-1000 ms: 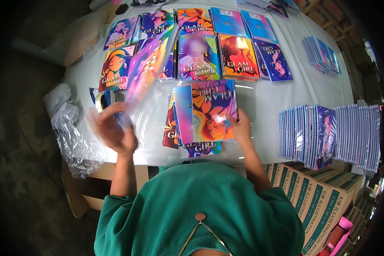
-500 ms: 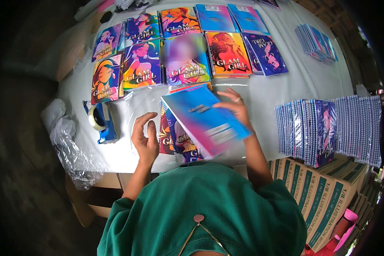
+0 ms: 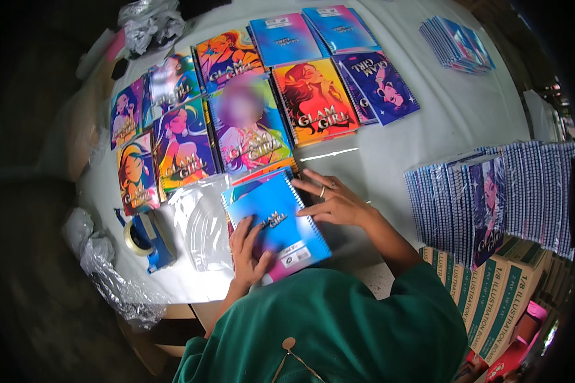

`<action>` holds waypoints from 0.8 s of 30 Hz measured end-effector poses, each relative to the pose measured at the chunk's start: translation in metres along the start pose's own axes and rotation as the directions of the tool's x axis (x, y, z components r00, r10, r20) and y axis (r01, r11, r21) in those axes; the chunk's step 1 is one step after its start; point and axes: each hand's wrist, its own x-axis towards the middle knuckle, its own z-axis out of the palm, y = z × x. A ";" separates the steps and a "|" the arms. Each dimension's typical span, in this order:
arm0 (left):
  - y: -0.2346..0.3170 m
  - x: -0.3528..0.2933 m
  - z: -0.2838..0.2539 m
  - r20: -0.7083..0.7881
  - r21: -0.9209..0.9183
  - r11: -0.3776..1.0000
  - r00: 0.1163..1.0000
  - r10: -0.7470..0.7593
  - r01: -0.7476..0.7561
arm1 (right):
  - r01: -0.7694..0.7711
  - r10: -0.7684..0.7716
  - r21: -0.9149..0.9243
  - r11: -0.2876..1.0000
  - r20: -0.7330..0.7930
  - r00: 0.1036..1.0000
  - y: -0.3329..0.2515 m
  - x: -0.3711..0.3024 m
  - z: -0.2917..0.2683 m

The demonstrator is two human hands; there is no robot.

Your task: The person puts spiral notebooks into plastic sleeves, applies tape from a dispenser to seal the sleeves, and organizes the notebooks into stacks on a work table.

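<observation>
Both the left hand (image 3: 248, 256) and right hand (image 3: 342, 203), splayed, touch the blue spiral notebook (image 3: 283, 225).

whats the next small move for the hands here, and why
Probably square the blue notebook with the notebooks beneath: they peek out unevenly past its far edge, the left hand lies on it, and the right hand is at its spiral edge.

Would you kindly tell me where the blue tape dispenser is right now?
In the head view, the blue tape dispenser is at the left of the white table, just below the leftmost front-row notebook and right of the crumpled clear plastic.
</observation>
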 end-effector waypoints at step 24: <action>0.031 0.014 0.004 0.236 0.295 0.953 0.972 0.001 -0.073 | -0.694 0.140 -0.337 0.636 -0.835 0.533 0.219 0.155 -0.147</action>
